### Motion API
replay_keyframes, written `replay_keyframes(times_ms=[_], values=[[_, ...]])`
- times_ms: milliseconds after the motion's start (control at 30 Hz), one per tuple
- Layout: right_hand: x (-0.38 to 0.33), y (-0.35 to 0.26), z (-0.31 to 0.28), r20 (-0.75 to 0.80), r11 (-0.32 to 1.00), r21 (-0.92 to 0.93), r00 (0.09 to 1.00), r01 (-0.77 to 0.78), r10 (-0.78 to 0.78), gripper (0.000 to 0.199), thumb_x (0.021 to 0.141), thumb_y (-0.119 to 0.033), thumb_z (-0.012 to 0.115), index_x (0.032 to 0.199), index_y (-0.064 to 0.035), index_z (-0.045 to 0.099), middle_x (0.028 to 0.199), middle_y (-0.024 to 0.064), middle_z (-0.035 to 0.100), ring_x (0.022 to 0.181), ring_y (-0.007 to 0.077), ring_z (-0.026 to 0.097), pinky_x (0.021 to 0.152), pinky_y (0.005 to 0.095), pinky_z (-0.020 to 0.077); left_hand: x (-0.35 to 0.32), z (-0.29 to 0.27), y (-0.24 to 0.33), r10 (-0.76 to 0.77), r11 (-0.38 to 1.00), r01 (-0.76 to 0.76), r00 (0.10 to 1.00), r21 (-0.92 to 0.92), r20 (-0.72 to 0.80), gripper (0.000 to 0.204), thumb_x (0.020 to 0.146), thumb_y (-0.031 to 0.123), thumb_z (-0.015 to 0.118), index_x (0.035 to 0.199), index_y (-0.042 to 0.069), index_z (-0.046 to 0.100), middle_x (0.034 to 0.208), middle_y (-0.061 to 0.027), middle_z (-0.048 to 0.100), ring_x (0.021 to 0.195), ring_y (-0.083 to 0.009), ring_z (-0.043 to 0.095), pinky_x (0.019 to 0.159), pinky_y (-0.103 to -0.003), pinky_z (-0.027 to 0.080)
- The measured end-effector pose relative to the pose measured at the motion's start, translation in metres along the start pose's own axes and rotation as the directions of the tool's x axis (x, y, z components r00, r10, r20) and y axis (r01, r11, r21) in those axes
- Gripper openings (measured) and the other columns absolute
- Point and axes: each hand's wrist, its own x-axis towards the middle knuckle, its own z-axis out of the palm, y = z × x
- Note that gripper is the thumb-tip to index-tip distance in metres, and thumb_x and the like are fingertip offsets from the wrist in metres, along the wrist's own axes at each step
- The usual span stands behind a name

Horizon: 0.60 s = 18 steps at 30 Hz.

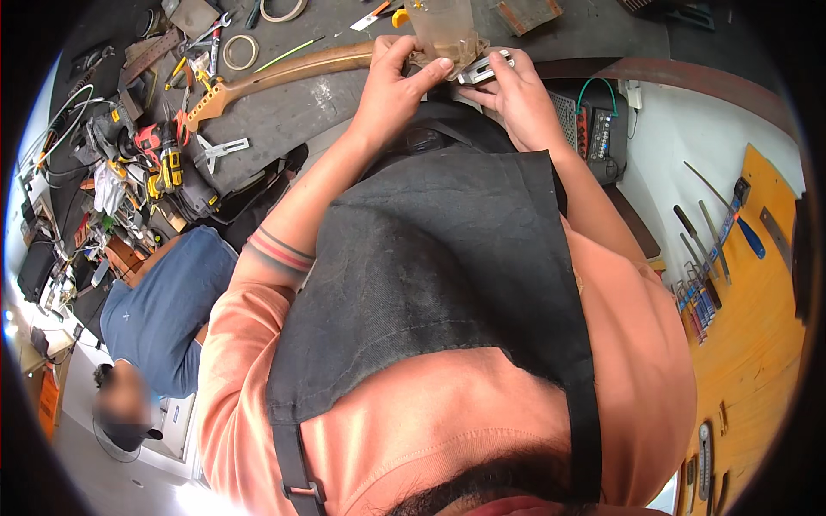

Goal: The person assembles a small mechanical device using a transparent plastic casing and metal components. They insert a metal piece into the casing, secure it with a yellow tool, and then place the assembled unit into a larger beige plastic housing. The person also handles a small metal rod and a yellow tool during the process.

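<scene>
- Wooden workpiece [284,73], long, curved and brown, lies across the dark bench [301,112]; its near end passes under both hands, and its far end, notched and orange-tinted, points toward the tool clutter.
- Left hand [397,86]: fingers curled and clenched over the workpiece's near end, thumb pressing toward the small metal part.
- Right hand [516,95]: pinches a small silver metal part [483,70] between thumb and fingers, just beside the workpiece's near end, touching the left fingertips.
- Clear plastic container [443,30] stands just beyond the hands, touching or close against the workpiece; which of the two cannot be told.
- Step in hand, as judged: fitting or adjusting the metal part at the workpiece's end, with the left hand bracing.
- Next move, as judged: calls for steady bracing and fine finger control, since the part is small and partly hidden by the fingers.
- Surroundings: a red and yellow drill [163,155], tape rolls [241,52] and pliers [219,150] lie beside the workpiece's far end; files and screwdrivers [714,249] rest on an orange board [757,344], well apart from it.
- A second person in a blue shirt [163,310] sits well away from the workpiece.
</scene>
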Motion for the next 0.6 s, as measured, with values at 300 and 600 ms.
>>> replay_keyframes(times_ms=[300, 600], values=[[-0.001, 0.001, -0.002, 0.093, 0.934, -0.298, 0.980, 0.195, -0.175, 0.044, 0.109, -0.014, 0.061, 0.146, 0.0039, 0.046, 0.122, 0.0156, 0.066, 0.113, 0.0237, 0.071, 0.097, 0.0365, 0.0614, -0.003, 0.001, 0.010, 0.066, 0.992, -0.054, 0.993, 0.115, -0.097, 0.036, 0.097, 0.033, 0.082, 0.119, 0.006, 0.075, 0.110, -0.0079, 0.053, 0.102, -0.0189, 0.048, 0.091, -0.033, 0.046], [-0.005, -0.019, 0.003, 0.121, 0.704, -0.614, 0.924, 0.356, -0.362, 0.046, 0.100, -0.018, 0.078, 0.136, 0.0019, 0.057, 0.113, 0.0104, 0.070, 0.094, 0.0137, 0.068, 0.086, 0.0297, 0.0579, -0.004, -0.005, 0.022, -0.090, 0.991, 0.088, 0.996, -0.104, -0.021, 0.037, 0.097, 0.036, 0.081, 0.111, 0.003, 0.075, 0.109, -0.0138, 0.061, 0.107, -0.0232, 0.057, 0.096, -0.036, 0.050]])
